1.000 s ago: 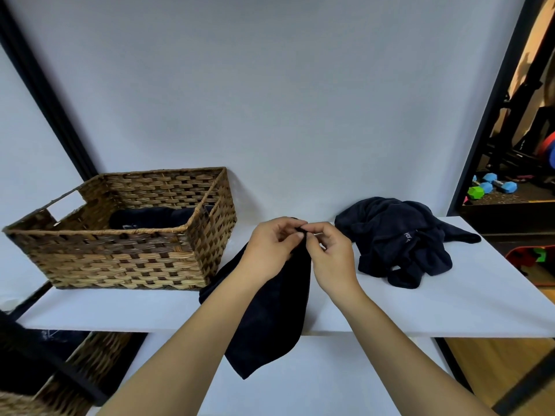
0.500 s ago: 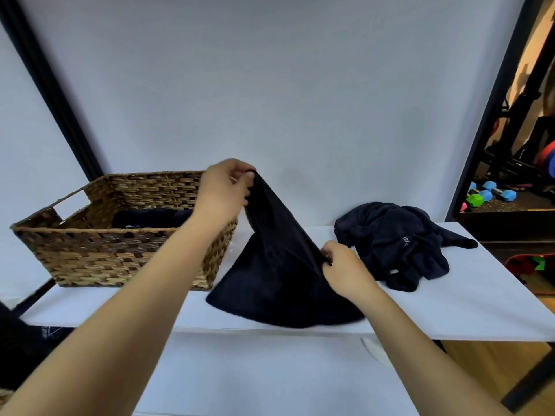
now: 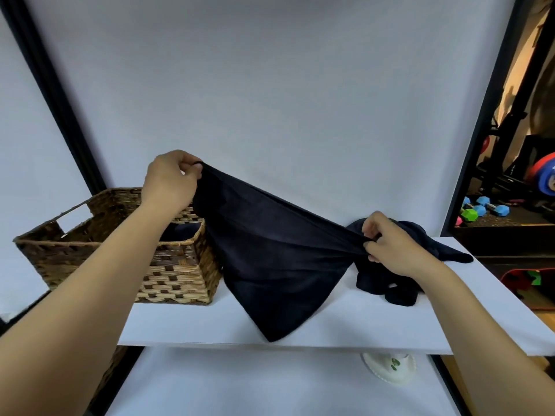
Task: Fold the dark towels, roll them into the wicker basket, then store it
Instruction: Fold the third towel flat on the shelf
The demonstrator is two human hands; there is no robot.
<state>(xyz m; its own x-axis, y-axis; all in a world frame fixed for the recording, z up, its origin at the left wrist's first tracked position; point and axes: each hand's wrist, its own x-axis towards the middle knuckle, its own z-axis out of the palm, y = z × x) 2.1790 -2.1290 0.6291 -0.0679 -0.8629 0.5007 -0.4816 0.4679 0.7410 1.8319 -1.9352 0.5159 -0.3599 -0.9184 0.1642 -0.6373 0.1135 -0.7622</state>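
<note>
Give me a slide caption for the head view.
Both hands, left and right, stretch a dark towel beside the wicker basket.

Even, soft light fills the frame, brightest on the pale grey backdrop [image 3: 270,85] at top centre. The white shelf board [image 3: 300,325] carries only faint shadows. The dark navy towel [image 3: 270,259] shows almost no texture. Wide-angle distortion bends the black frame posts [image 3: 60,115] at both edges; the right background is dimmer and slightly soft.

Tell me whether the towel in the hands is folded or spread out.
Spread out, not folded: the left hand and right hand pinch opposite ends of the dark towel, its top edge taut, its lower corner hanging onto the white shelf.
</note>
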